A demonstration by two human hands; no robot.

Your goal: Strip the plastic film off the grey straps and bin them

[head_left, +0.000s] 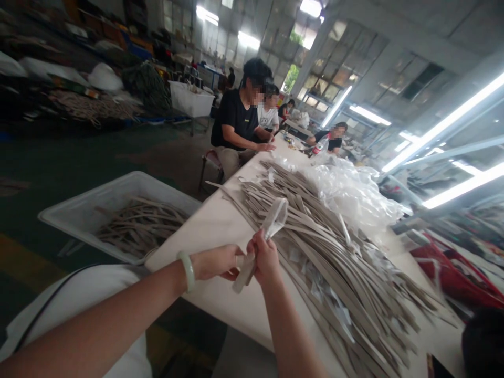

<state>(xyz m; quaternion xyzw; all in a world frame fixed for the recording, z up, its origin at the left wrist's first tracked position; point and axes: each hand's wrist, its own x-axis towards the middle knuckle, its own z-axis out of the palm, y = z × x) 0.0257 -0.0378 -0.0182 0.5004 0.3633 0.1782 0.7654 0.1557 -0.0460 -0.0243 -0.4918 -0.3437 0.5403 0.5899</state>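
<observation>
From the head view, the left hand (pixel 214 261) and the right hand (pixel 264 257) meet just above the near edge of the desk (pixel 220 220), both closed on one grey strip (pixel 244 272) that sits partly inside a clear plastic sleeve (pixel 274 220). The left hand's fingers pinch the strip's lower part; the right hand's fingers wrap around it higher up, with the sleeve standing up and tilted away from the thumb. A pale bangle (pixel 188 270) circles the left wrist.

Edges and room: the hands hover where the desk's left edge runs toward the near corner. A bare stretch of white desktop lies between that edge and the pile of strips (pixel 315 247), so the space directly under and left of the hands is open. Past the left edge, lower down and near it, stands a white bin (pixel 102 202) holding more strips.

Around: the pile of grey strips covers the middle and right of the desk, fanning toward the near right corner, just beside the right hand. Behind it lies crumpled clear plastic (pixel 354 191). Something red (pixel 449 273) sits off the right edge. Farther along the left edge a person in a black shirt (pixel 236 118) sits with hands on the desk, well apart from the wearer's hands; other people sit beyond, at the far end.
</observation>
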